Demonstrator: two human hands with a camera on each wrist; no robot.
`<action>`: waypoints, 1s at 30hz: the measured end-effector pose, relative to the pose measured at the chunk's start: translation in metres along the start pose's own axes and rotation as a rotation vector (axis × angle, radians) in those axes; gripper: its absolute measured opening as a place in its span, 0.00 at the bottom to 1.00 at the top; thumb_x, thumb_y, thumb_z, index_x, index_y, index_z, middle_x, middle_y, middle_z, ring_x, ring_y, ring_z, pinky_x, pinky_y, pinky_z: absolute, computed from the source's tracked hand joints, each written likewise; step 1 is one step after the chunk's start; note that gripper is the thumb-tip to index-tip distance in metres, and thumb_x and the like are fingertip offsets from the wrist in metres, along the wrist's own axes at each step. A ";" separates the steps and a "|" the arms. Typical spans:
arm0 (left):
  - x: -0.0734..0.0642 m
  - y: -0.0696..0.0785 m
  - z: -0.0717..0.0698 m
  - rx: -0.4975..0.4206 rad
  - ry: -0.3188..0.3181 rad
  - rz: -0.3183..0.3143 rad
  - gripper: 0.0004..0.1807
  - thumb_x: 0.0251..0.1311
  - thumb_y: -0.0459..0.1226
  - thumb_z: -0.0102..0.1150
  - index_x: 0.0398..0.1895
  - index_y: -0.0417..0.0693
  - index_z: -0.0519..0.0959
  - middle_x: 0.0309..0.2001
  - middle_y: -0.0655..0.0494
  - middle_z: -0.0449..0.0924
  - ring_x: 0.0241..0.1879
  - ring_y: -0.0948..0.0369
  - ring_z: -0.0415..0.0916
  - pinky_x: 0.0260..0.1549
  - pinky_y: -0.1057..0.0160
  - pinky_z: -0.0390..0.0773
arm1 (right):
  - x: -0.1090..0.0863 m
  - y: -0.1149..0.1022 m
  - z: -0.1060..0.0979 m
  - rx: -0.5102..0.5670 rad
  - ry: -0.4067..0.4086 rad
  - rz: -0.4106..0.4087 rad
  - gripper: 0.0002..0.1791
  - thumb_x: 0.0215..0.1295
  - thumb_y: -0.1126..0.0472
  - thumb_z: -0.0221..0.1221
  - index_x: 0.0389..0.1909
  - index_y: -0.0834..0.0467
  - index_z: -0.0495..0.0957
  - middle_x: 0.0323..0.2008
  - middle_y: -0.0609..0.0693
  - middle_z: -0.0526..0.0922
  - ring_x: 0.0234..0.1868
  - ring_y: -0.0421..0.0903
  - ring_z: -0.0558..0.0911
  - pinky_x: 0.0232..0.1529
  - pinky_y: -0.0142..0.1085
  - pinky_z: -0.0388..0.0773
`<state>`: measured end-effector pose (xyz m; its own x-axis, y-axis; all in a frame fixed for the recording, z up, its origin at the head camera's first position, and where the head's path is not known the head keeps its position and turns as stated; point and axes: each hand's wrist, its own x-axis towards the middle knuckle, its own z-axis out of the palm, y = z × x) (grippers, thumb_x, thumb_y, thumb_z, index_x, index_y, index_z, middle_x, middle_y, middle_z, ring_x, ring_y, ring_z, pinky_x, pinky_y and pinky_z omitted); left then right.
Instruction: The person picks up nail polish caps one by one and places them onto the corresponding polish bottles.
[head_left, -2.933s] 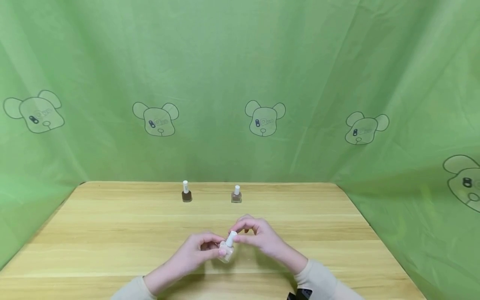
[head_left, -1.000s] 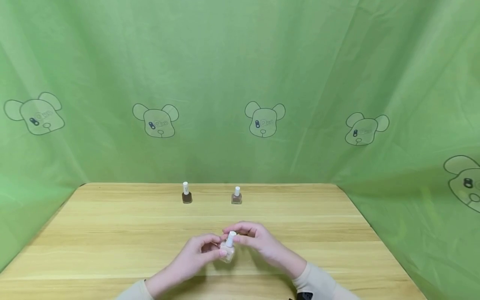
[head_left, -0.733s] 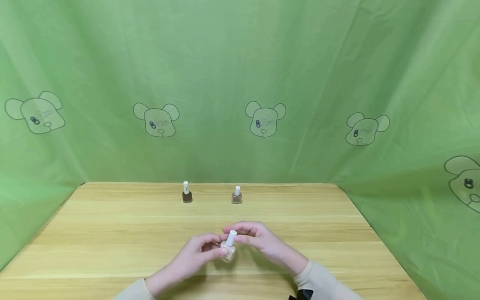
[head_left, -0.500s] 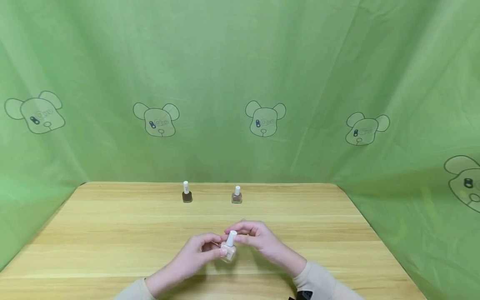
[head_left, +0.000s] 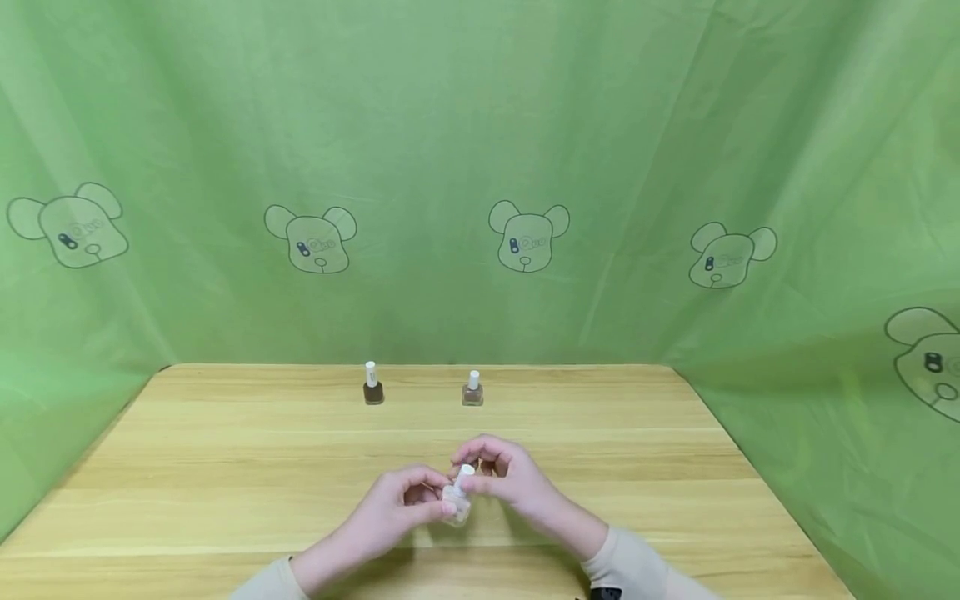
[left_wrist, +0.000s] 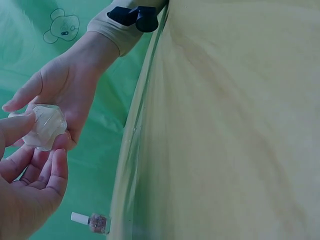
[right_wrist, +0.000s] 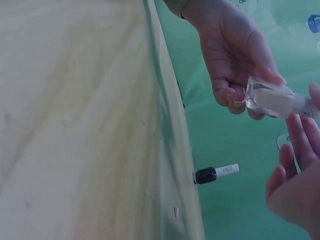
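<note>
A small nail polish bottle with pale, milky contents and a white cap is held tilted above the table in the head view. My left hand grips its glass body, thumb on the near face. At the cap is my right hand, its thumb against the cap and its fingers curled on the far side. The right wrist view shows the clear glass base between the hands. In the left wrist view, the left thumb lies across the bottle, and the cap is mostly hidden.
Two more nail polish bottles stand upright near the table's back edge: a dark brown one on the left and a mauve-brown one to its right. Behind the wooden table hangs a green curtain with bear-head drawings.
The right hand's fingers shift around the cap and are more bent now than half a second ago. The left hand keeps its grip on the bottle; the two back bottles stay put.
</note>
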<state>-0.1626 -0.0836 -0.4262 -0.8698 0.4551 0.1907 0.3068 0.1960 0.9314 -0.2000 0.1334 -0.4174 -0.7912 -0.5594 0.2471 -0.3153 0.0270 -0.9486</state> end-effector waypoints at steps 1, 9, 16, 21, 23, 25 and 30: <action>0.000 0.000 0.000 -0.002 0.003 0.000 0.16 0.58 0.39 0.65 0.45 0.37 0.80 0.39 0.45 0.83 0.33 0.70 0.76 0.36 0.71 0.79 | 0.000 0.000 -0.001 0.019 -0.034 -0.003 0.17 0.63 0.64 0.61 0.51 0.67 0.76 0.42 0.40 0.85 0.40 0.36 0.78 0.44 0.30 0.75; 0.001 0.001 -0.002 -0.043 -0.005 -0.015 0.16 0.60 0.39 0.63 0.47 0.36 0.80 0.47 0.41 0.83 0.37 0.70 0.77 0.39 0.72 0.80 | 0.002 0.001 -0.012 0.151 -0.264 0.005 0.26 0.72 0.64 0.51 0.68 0.66 0.62 0.61 0.63 0.75 0.59 0.40 0.80 0.64 0.31 0.72; 0.001 0.000 -0.004 -0.049 -0.016 -0.024 0.19 0.61 0.39 0.62 0.52 0.36 0.78 0.47 0.41 0.83 0.37 0.69 0.77 0.39 0.72 0.80 | 0.002 0.002 -0.010 0.132 -0.200 0.014 0.20 0.69 0.65 0.55 0.57 0.74 0.70 0.54 0.58 0.83 0.53 0.39 0.83 0.59 0.32 0.76; 0.002 0.000 -0.003 -0.054 -0.013 -0.039 0.19 0.61 0.38 0.63 0.52 0.36 0.78 0.46 0.42 0.83 0.37 0.69 0.77 0.39 0.72 0.80 | 0.001 0.004 -0.006 0.056 -0.073 0.032 0.17 0.64 0.65 0.60 0.48 0.73 0.75 0.49 0.63 0.84 0.45 0.37 0.84 0.51 0.33 0.79; 0.001 0.000 -0.003 -0.053 -0.008 -0.041 0.18 0.60 0.37 0.63 0.51 0.36 0.78 0.45 0.41 0.83 0.36 0.69 0.77 0.39 0.72 0.80 | 0.001 0.004 -0.003 0.023 -0.015 0.040 0.15 0.62 0.65 0.62 0.44 0.73 0.77 0.45 0.56 0.86 0.41 0.36 0.82 0.48 0.33 0.78; 0.001 0.000 -0.003 -0.050 -0.002 -0.039 0.18 0.59 0.37 0.64 0.50 0.35 0.78 0.44 0.42 0.83 0.35 0.69 0.77 0.38 0.72 0.80 | 0.001 0.004 0.000 0.002 0.036 0.048 0.14 0.59 0.66 0.64 0.42 0.72 0.77 0.41 0.46 0.88 0.38 0.35 0.81 0.46 0.32 0.77; 0.001 -0.001 -0.001 -0.036 0.007 -0.034 0.17 0.57 0.37 0.66 0.46 0.36 0.79 0.39 0.45 0.83 0.33 0.69 0.76 0.36 0.72 0.80 | -0.002 0.003 0.007 0.011 0.123 0.039 0.14 0.56 0.68 0.65 0.37 0.74 0.75 0.32 0.33 0.85 0.32 0.34 0.75 0.38 0.29 0.71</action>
<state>-0.1638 -0.0843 -0.4262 -0.8823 0.4424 0.1608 0.2631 0.1801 0.9478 -0.1959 0.1285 -0.4217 -0.8612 -0.4525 0.2313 -0.2777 0.0378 -0.9599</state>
